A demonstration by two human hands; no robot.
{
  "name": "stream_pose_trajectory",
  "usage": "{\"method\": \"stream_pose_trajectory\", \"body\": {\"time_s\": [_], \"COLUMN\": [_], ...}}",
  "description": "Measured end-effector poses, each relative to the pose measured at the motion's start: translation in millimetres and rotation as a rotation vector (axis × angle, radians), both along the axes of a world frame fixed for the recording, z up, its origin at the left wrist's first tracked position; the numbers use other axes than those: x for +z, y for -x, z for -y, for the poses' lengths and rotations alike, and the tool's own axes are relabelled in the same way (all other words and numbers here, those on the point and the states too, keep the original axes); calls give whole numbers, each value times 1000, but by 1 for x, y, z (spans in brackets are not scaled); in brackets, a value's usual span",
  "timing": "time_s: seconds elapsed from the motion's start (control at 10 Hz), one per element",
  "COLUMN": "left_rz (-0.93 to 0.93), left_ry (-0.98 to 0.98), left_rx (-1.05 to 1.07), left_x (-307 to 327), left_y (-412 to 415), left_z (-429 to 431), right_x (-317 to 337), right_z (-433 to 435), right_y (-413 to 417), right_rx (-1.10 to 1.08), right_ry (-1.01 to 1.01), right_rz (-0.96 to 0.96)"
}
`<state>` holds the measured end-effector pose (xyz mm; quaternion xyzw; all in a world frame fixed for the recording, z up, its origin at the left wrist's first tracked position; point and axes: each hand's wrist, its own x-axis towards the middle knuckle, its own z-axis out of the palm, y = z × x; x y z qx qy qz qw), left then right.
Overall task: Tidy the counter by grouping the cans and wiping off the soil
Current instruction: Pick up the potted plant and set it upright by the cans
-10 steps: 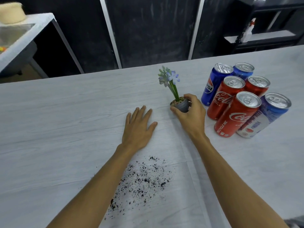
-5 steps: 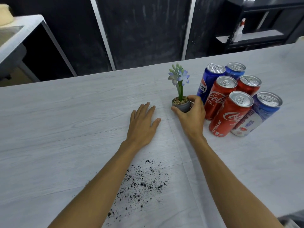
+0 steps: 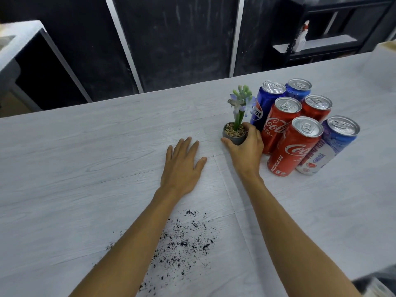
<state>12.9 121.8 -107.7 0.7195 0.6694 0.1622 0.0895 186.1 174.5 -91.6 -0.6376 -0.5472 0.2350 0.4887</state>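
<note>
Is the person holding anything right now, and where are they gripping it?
The right hand grips the small gray flower pot around its side and rim, thumb in front. The left hand lies flat on the counter, holding nothing.

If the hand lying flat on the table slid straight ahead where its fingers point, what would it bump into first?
Probably nothing. The left hand points up and slightly right, passing left of the flower pot across bare counter to the far edge, though it might graze the pot.

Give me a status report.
Left hand flat on counter, right hand gripping pot. Cans grouped. Soil unwiped.
</note>
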Motion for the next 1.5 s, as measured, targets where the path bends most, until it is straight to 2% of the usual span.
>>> {"method": "stream_pose_trajectory", "body": {"time_s": [0.9,1.2,1.3,1.4,1.5], "left_rz": [-9,-8,2,31,34], "left_ry": [-26,-6,24,67,99], "left_rx": [5,-4,-19,-38,-69], "left_x": [-1,2,5,9,12], "left_y": [0,0,0,1,1], "left_z": [-3,-1,2,8,16], "right_x": [4,0,-1,0,-5], "right_z": [3,31,45,59,74], "right_y": [3,7,9,7,4], "right_rx": [1,25,67,112,180], "right_ry": [14,43,59,74,118], "right_rz": [27,18,89,258,513]}}
